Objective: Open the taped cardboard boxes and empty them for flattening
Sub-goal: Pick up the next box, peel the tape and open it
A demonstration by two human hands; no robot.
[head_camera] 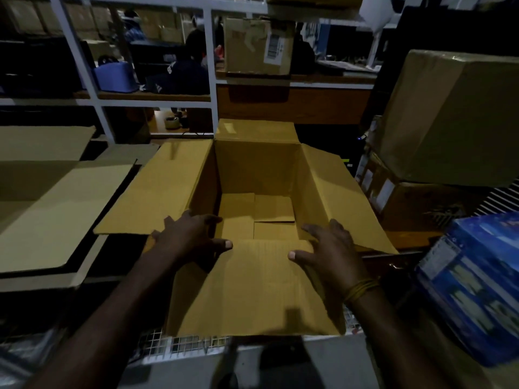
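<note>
Dim storeroom, white metal shelving (pixel 212 66), wooden shelf boards (pixel 292 103), grey floor (pixel 331 360)

Head camera, close above the box (pixel 261 175), looking forward and down.
Wide view: the box's open mouth fills the centre, shelves (pixel 157 99) rise beyond the box, both forearms enter from below.

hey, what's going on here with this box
A person has an open cardboard box in front of them, all four flaps folded out. The left hand and right hand rest with spread fingers at the near corners, by the near flap. Inside, only the bottom flaps show; it looks empty. Flat cardboard sheets lie to the left.
</note>
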